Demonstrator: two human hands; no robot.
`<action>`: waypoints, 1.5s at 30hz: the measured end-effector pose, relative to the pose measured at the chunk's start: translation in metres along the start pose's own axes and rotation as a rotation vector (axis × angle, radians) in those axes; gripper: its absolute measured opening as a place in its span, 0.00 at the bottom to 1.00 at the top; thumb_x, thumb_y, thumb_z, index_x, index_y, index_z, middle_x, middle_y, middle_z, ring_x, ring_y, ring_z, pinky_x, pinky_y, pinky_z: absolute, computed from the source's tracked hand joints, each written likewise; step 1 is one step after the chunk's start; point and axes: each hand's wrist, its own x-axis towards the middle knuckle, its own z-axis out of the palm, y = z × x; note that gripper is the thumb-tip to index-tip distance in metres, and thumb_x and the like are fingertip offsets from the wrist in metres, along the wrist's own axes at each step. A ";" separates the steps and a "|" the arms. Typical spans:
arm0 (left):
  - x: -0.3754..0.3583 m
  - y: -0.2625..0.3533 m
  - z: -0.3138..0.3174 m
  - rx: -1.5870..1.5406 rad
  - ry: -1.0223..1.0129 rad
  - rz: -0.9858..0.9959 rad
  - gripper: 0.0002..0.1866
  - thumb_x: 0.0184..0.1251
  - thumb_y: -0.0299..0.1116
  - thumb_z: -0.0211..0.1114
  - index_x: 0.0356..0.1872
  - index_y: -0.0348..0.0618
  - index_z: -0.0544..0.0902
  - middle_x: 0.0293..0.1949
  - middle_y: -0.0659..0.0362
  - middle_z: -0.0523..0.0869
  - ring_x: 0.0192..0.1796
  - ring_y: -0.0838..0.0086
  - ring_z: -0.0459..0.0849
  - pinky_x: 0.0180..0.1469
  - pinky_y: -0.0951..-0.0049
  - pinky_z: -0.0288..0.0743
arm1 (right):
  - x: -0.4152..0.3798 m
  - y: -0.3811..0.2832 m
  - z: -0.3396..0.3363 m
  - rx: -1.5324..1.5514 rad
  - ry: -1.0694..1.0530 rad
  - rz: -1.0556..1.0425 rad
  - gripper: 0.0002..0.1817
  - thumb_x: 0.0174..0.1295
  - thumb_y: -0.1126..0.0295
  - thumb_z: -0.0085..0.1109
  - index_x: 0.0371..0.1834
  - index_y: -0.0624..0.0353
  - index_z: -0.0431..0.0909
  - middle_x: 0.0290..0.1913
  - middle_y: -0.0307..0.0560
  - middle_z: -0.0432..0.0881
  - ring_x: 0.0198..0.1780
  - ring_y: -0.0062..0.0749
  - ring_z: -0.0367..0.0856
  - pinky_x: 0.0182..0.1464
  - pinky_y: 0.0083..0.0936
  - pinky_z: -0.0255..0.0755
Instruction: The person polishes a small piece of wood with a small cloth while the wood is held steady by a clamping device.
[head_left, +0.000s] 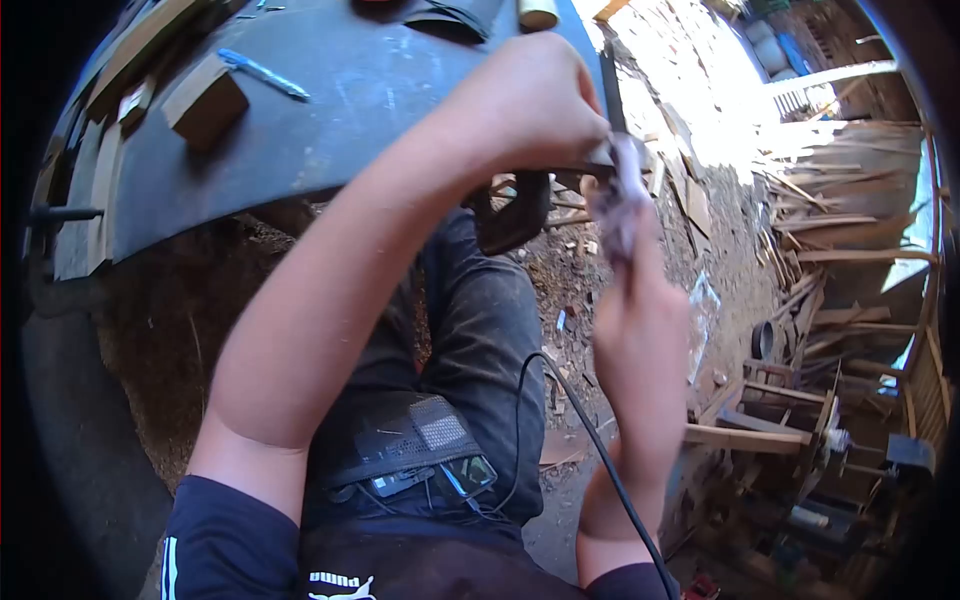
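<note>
My left hand (535,95) is closed in a fist at the edge of the dark workbench (330,110), gripping a thin dark strip (611,85) that stands upright past the bench edge. My right hand (635,300) is blurred with motion just below it. Its fingers pinch a greyish crumpled piece (620,195), cloth or paper, against the lower end of the strip. What the strip is exactly, I cannot tell.
On the bench lie a blue pen (265,73), a wooden block (205,100) and wood strips (105,170) at its left edge. Scrap timber (830,220) is piled to the right on sawdust-covered ground. A black cable (590,430) runs past my legs.
</note>
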 end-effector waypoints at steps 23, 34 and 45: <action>0.001 -0.003 0.003 -0.009 0.005 0.015 0.16 0.55 0.37 0.73 0.33 0.30 0.90 0.24 0.54 0.89 0.28 0.78 0.85 0.34 0.73 0.78 | 0.014 0.009 0.038 0.050 0.165 -0.056 0.37 0.69 0.82 0.49 0.82 0.60 0.54 0.36 0.68 0.86 0.36 0.61 0.89 0.35 0.46 0.79; -0.001 -0.004 0.003 0.014 0.024 0.022 0.16 0.55 0.38 0.73 0.36 0.32 0.91 0.27 0.51 0.90 0.32 0.74 0.87 0.38 0.71 0.79 | -0.009 -0.003 -0.002 -0.024 -0.052 0.085 0.36 0.70 0.83 0.45 0.83 0.56 0.54 0.43 0.72 0.85 0.42 0.60 0.90 0.40 0.36 0.80; -0.003 -0.003 0.007 0.006 0.048 0.026 0.16 0.55 0.37 0.72 0.36 0.31 0.91 0.26 0.52 0.90 0.29 0.74 0.87 0.37 0.72 0.80 | -0.008 -0.002 -0.017 0.003 -0.056 0.014 0.33 0.71 0.82 0.45 0.81 0.57 0.58 0.33 0.75 0.80 0.37 0.69 0.84 0.35 0.47 0.76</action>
